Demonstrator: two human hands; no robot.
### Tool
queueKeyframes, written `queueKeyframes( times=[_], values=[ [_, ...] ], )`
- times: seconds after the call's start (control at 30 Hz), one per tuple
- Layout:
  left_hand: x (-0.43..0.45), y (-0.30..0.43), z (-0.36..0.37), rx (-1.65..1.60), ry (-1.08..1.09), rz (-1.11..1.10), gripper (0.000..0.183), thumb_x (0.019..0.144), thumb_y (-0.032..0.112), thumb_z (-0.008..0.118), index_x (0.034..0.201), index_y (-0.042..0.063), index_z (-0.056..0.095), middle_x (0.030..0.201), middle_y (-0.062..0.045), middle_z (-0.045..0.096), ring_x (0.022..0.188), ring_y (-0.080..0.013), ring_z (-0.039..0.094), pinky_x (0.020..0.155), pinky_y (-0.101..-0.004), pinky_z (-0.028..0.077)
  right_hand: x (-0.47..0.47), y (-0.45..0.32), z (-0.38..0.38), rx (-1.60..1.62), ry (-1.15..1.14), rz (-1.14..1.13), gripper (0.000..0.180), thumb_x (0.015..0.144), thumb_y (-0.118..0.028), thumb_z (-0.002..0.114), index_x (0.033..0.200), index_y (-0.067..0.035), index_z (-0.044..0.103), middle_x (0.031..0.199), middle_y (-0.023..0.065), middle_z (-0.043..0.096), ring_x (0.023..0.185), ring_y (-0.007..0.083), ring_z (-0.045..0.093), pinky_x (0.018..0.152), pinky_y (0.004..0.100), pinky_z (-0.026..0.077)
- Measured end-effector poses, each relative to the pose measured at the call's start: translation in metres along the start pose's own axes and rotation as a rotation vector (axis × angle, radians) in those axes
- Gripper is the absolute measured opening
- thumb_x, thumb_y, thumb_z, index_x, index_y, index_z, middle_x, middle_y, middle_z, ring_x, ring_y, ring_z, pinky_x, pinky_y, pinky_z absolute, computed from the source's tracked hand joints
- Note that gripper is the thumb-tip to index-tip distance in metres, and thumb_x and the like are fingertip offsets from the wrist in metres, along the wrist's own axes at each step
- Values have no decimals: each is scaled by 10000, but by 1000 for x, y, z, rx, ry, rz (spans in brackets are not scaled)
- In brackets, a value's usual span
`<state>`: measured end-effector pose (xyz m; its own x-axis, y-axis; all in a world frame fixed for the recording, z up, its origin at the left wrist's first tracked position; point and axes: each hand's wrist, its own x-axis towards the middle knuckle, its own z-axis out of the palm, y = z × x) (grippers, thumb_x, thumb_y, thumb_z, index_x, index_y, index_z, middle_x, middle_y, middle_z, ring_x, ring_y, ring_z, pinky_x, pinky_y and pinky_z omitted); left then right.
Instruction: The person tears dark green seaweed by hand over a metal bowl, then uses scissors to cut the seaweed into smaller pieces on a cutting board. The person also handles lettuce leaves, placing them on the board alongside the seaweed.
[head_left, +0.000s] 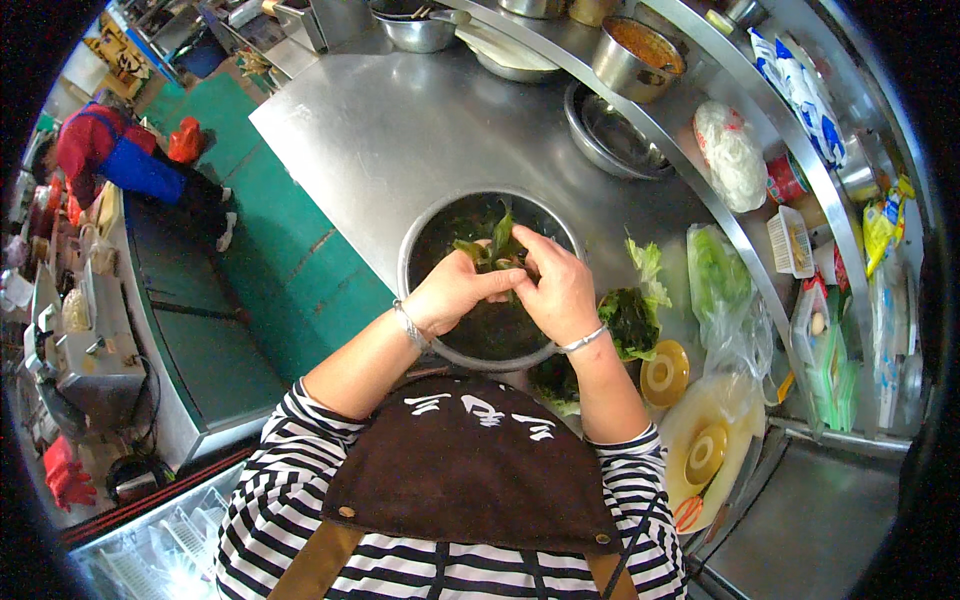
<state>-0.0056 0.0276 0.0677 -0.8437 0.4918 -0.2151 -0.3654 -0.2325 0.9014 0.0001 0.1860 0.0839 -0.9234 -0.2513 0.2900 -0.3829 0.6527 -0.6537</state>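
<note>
A round metal basin (403, 271) stands on the steel counter before me, with dark green leafy matter (487, 334) inside. My left hand (454, 289) and my right hand (556, 281) meet over its middle. Both grip a bunch of green leaves (501, 238), with leaf tips poking up between the fingers. The fingers hide the bunch's lower part. Just right of the basin, by my right wrist, lie dark leafy greens (630, 322) and a paler lettuce-like leaf (646, 262).
The steel counter (360, 142) extends ahead. To the right are bagged greens (716, 274), a yellow-brown dish (664, 373), nested metal bowls (581, 131) and a shelf rail (675, 154). A pot of reddish food (637, 56) stands above. Far left, a person (135, 161) bends over another counter.
</note>
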Motion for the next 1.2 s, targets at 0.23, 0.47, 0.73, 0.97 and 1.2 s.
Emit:
queueKeyframes(
  times=[0.23, 0.47, 0.73, 0.97, 1.2],
  values=[
    [0, -5, -15, 105, -115, -42, 240, 839, 170, 606, 1034, 37, 563, 859, 15, 581, 738, -68, 509, 674, -207, 420, -9, 28, 14, 630, -206, 191, 438, 737, -69, 635, 1153, -30, 503, 860, 90, 624, 744, 135, 611, 682, 274, 486],
    [2, -12, -15, 5, -114, -107, 245, 869, 168, 563, 1067, 24, 547, 878, 6, 588, 743, -75, 533, 664, -213, 442, -11, 19, 10, 468, -257, 235, 430, 776, 36, 551, 1195, -34, 483, 912, 3, 599, 753, 61, 546, 688, 229, 467],
    [-4, -11, -19, 164, -263, -222, 233, 848, 137, 589, 1045, 19, 553, 843, -7, 603, 682, -68, 535, 557, -209, 446, -20, 45, 1, 932, -539, 224, 616, 744, 53, 602, 1297, -85, 368, 930, 17, 560, 860, 85, 526, 728, 236, 441],
    [-19, -14, -33, 4, -84, -171, 153, 838, 110, 579, 952, 10, 572, 835, -63, 625, 667, -96, 550, 527, -223, 449, -28, 62, -9, 1003, -457, 306, 408, 821, -2, 526, 1221, -28, 453, 676, -57, 433, 584, 28, 390, 526, 177, 329],
    [-22, 9, -69, -422, 150, 26, 171, 850, 163, 566, 903, 1, 567, 670, -63, 574, 583, -158, 558, 541, -287, 464, -41, 86, -4, 1208, -175, 389, 319, 846, -73, 499, 1155, 5, 488, 640, -41, 398, 545, 48, 350, 509, 186, 295]
  ],
)
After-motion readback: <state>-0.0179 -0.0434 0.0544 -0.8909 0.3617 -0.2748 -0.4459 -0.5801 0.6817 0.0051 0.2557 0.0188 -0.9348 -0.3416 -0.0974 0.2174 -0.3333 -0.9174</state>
